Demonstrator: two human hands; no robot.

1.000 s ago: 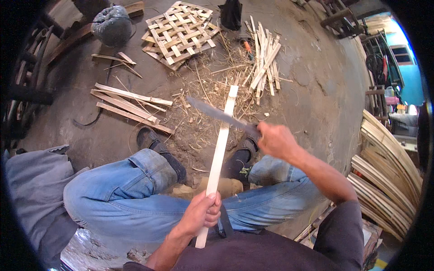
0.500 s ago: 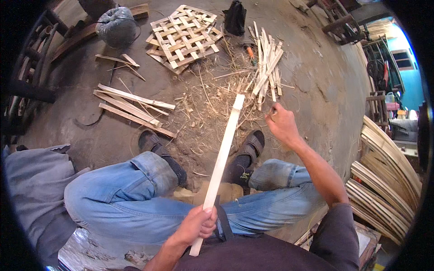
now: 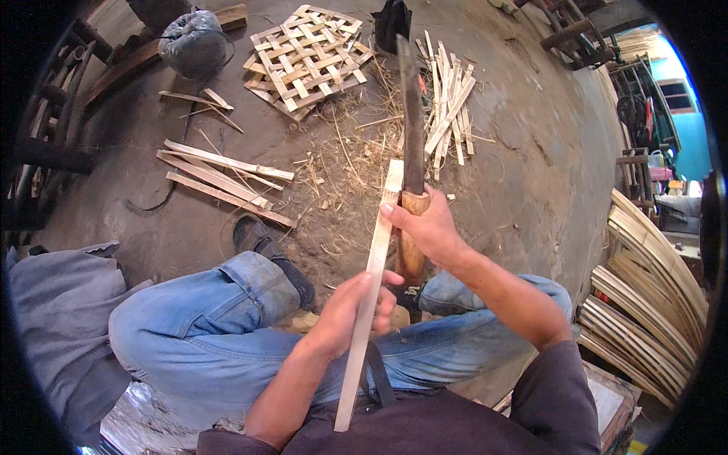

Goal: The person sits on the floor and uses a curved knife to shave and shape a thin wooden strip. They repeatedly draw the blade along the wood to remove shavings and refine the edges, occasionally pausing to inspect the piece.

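Observation:
A long pale bamboo strip (image 3: 367, 303) slants up from my lap, in front of my legs. My left hand (image 3: 345, 311) lies around its middle, fingers loosely curled and partly spread behind the strip. My right hand (image 3: 431, 227) is closed on the wooden handle of a machete (image 3: 413, 129), whose long dark blade points away from me. The right thumb presses on the upper part of the strip, so strip and handle lie side by side there. The blade's tip reaches a black bundle (image 3: 392, 23) on the floor.
Woven bamboo panels (image 3: 307, 57) lie stacked at the far middle, beside a pile of thin strips (image 3: 451, 106). Shavings (image 3: 345, 163) litter the floor before my feet. More split pieces (image 3: 220, 178) lie left; long bamboo slats (image 3: 644, 303) are stacked at right. A grey plastic-wrapped bundle (image 3: 193, 45) stands far left.
My right hand has come left to the strip and now holds up the machete, which was not visible before. My left hand has moved up the strip, its grip looser.

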